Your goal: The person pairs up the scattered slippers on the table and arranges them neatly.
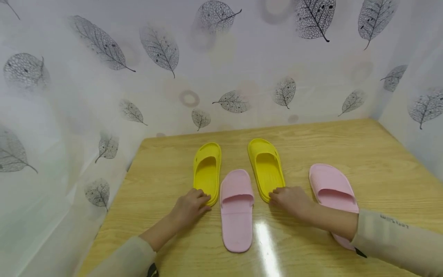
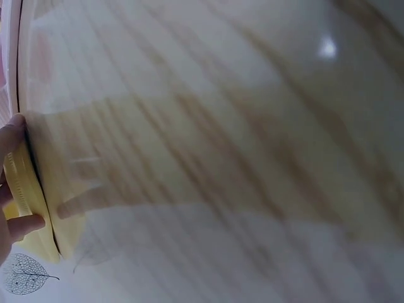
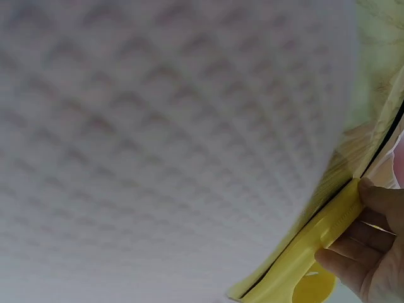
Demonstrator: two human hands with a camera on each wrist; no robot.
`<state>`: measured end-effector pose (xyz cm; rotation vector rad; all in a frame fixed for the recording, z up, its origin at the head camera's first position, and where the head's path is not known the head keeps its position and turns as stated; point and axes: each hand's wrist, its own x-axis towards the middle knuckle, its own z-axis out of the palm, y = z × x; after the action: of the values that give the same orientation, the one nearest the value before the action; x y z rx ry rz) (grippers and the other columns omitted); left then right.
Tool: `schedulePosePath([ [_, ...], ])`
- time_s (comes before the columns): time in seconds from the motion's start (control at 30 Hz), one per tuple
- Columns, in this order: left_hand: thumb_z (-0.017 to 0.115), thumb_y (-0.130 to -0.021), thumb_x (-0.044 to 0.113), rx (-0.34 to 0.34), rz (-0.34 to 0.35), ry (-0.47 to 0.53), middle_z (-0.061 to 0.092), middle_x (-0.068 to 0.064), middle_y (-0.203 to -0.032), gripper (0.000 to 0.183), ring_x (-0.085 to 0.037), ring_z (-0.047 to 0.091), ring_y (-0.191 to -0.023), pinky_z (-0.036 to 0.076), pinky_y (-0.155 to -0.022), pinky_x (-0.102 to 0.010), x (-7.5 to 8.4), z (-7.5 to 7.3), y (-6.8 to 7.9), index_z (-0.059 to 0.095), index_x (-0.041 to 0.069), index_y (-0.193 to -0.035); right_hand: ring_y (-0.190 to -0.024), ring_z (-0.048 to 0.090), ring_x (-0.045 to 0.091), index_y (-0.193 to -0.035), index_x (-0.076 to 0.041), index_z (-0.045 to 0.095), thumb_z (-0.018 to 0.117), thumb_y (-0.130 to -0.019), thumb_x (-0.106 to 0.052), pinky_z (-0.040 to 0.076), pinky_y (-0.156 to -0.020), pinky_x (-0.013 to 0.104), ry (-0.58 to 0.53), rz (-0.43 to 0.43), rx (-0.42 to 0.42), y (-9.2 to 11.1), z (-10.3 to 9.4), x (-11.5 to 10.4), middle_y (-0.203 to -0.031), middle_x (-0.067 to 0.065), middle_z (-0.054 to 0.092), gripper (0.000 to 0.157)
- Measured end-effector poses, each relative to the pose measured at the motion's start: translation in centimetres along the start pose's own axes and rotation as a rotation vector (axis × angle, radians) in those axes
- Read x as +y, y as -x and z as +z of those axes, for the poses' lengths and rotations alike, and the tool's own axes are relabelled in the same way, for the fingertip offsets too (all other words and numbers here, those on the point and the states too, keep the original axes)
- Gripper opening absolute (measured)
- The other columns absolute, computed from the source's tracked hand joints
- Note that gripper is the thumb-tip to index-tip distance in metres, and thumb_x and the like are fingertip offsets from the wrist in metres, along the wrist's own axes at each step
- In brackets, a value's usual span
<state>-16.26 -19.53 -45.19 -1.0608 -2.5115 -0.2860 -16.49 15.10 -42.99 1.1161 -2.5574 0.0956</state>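
Two yellow slippers lie on the wooden table, toes toward the back. My left hand (image 1: 189, 207) grips the heel of the left yellow slipper (image 1: 206, 176), fingers on top and thumb low by its edge. At the heel of the right yellow slipper (image 1: 268, 171), my right hand (image 1: 292, 202) holds on with bent fingers. Between the yellow pair sits a pink slipper (image 1: 237, 229), set nearer to me. In the right wrist view, fingertips (image 3: 328, 257) press on the side of the yellow slipper (image 3: 309, 243). The left wrist view shows fingers against the yellow slipper (image 2: 39, 214) too.
Another pink slipper (image 1: 330, 181) lies at the right, partly covered by my right forearm. Wood-grain table (image 1: 391, 161) extends around the slippers. Behind it and along both sides hang white sheets (image 1: 242, 69) printed with leaves. A pale dimpled surface (image 3: 145, 145) fills much of the right wrist view.
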Motion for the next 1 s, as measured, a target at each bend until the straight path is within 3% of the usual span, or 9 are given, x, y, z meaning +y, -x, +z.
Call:
schedulePosePath([
  [0.13,0.077,-0.077,0.029,-0.003,0.003,-0.005,0.063,0.000,-0.085,0.029,-0.013,0.056,-0.074,0.050,-0.058,-0.021,0.10,-0.03,0.06,0.075,0.010,-0.098,-0.046,0.051,0.012,-0.080,-0.013,0.067,0.074,-0.074,-0.013,0.036,-0.032,0.027,0.056,-0.013,0.042,0.29,0.10,-0.14,-0.062,-0.003,0.060,0.009],
  [0.3,0.076,-0.077,0.028,0.004,0.003,-0.027,0.065,-0.004,-0.093,0.029,-0.017,0.061,-0.082,0.054,-0.062,-0.026,0.20,-0.11,0.38,0.074,0.010,-0.100,-0.063,0.064,0.017,-0.090,-0.011,0.071,0.077,-0.074,-0.023,0.044,-0.037,0.030,0.086,-0.021,0.061,0.27,0.39,-0.20,-0.079,0.002,0.069,0.020],
  [0.57,0.074,-0.079,0.031,-0.009,0.018,-0.079,0.066,-0.009,-0.104,0.034,-0.024,0.063,-0.093,0.057,-0.068,-0.033,0.12,-0.10,0.32,0.072,0.010,-0.106,-0.074,0.067,0.022,-0.094,-0.008,0.070,0.076,-0.076,-0.023,0.049,-0.043,0.033,0.046,0.007,-0.030,0.15,0.38,-0.09,-0.088,0.008,0.070,0.024],
  [0.87,0.072,-0.081,0.035,-0.092,-0.021,-0.076,0.066,-0.004,-0.100,0.034,-0.019,0.061,-0.087,0.055,-0.062,-0.029,-0.01,-0.52,-0.27,0.073,0.012,-0.105,-0.083,0.069,0.027,-0.103,-0.008,0.070,0.074,-0.078,-0.024,0.054,-0.050,0.034,0.039,0.033,-0.102,-0.23,0.04,-0.28,-0.095,0.012,0.072,0.030],
  [1.0,0.072,-0.080,0.035,-0.109,-0.029,-0.076,0.065,-0.004,-0.098,0.034,-0.019,0.060,-0.087,0.055,-0.062,-0.028,0.08,-0.72,-0.42,0.073,0.011,-0.105,-0.079,0.068,0.026,-0.102,-0.008,0.070,0.074,-0.078,-0.024,0.053,-0.048,0.034,0.031,0.037,-0.124,-0.51,-0.15,-0.29,-0.093,0.012,0.071,0.030],
])
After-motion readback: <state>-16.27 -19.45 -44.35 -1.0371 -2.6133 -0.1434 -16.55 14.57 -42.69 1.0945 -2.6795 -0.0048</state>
